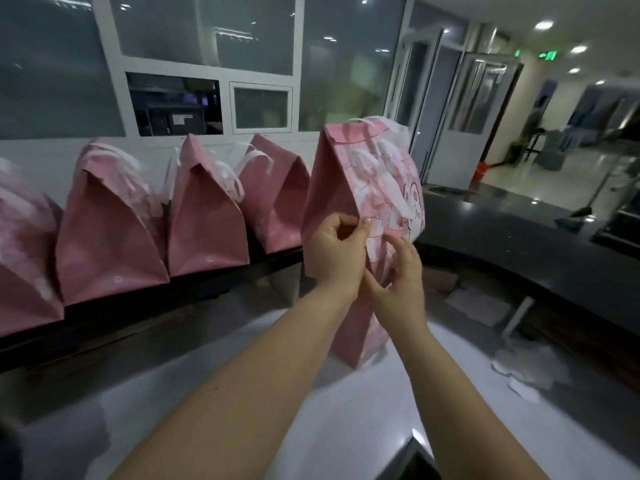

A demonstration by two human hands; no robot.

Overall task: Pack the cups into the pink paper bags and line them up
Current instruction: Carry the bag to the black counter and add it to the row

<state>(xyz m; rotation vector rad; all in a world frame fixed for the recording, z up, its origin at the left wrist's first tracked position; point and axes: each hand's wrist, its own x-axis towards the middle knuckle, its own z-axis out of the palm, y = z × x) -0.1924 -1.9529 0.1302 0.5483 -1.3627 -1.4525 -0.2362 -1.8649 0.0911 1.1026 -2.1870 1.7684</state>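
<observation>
A tall pink paper bag [360, 174] with white handles and a cartoon print is held upright in mid-air above the white counter. My left hand [336, 251] pinches its near corner edge around mid-height. My right hand [401, 271] grips the printed side just beside it, the two hands touching. Several other pink paper bags [110, 230] stand side by side in a row on the black ledge to the left, tops folded shut. No cup is visible; the bags' contents are hidden.
A white counter [311, 410] lies below my arms. The black ledge [173, 299] runs along a glass partition. A dark curved counter [519, 244] bends away on the right, with white paper scraps [519, 372] on the floor below it.
</observation>
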